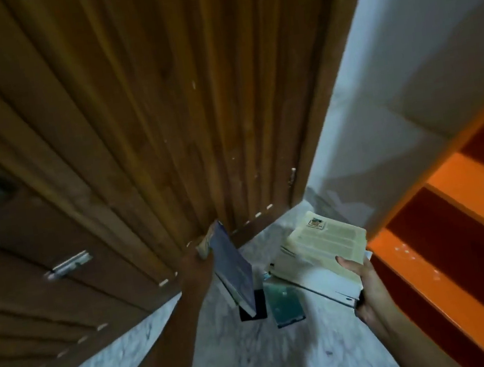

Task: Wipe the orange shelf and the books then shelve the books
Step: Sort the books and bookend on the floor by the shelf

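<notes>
My left hand (197, 262) grips a blue book (234, 273) together with a pale cloth (205, 246), holding them above the floor near the door. My right hand (365, 285) holds a small stack of books (322, 253), a cream-covered one on top, thumb over its near edge. The stack hangs just left of the orange shelf (465, 189), whose boards run along the right side. A teal book (284, 305) and a dark book (259, 305) lie on the floor between my hands.
A brown wooden door (132, 121) with a metal latch (68, 265) fills the left and centre. A white wall (404, 67) stands behind the shelf. The floor (244, 363) is pale marble.
</notes>
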The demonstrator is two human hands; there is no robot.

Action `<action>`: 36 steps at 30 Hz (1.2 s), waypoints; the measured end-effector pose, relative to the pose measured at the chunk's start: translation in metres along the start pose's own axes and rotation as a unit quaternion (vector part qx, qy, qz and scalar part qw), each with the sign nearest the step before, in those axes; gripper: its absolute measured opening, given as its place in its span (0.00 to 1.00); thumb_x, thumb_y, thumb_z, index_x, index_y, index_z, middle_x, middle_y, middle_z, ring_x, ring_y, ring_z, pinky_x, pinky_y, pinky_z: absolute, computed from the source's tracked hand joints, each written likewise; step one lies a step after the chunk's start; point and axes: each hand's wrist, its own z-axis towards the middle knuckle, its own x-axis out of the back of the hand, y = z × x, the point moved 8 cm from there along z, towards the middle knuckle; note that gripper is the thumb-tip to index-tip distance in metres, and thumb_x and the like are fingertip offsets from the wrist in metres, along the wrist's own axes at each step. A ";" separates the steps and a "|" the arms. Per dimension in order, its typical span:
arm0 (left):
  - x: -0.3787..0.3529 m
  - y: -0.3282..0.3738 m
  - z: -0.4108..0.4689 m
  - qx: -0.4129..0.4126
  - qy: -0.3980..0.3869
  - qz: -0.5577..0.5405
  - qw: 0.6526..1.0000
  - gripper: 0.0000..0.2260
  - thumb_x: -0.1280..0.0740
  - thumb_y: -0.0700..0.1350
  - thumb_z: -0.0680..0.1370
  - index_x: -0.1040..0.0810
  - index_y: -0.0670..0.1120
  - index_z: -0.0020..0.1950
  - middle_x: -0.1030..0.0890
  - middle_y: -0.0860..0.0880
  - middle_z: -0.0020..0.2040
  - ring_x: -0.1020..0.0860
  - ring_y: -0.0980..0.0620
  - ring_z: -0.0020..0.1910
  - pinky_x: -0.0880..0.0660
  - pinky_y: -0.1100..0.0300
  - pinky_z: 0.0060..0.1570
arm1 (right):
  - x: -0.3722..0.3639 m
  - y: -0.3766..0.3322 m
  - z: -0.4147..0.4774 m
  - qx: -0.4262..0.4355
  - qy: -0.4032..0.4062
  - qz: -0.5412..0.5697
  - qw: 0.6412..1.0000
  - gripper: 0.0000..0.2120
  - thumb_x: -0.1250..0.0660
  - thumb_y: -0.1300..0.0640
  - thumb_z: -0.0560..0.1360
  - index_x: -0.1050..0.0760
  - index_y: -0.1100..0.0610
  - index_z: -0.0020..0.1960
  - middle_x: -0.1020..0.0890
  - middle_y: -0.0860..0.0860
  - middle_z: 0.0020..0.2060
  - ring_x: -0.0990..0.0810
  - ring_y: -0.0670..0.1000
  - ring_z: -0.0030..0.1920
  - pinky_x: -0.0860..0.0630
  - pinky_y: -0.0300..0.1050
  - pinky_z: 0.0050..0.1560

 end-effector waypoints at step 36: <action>-0.200 -0.328 0.065 -0.097 0.244 -0.338 0.904 0.17 0.33 0.37 0.76 0.29 0.42 0.65 0.24 0.57 0.24 0.26 0.62 0.25 0.30 0.69 0.27 | 0.147 0.440 0.376 0.010 -0.188 -0.218 0.958 0.25 0.34 0.62 0.74 0.30 0.43 0.67 0.21 0.51 0.61 0.21 0.55 0.58 0.24 0.56 0.58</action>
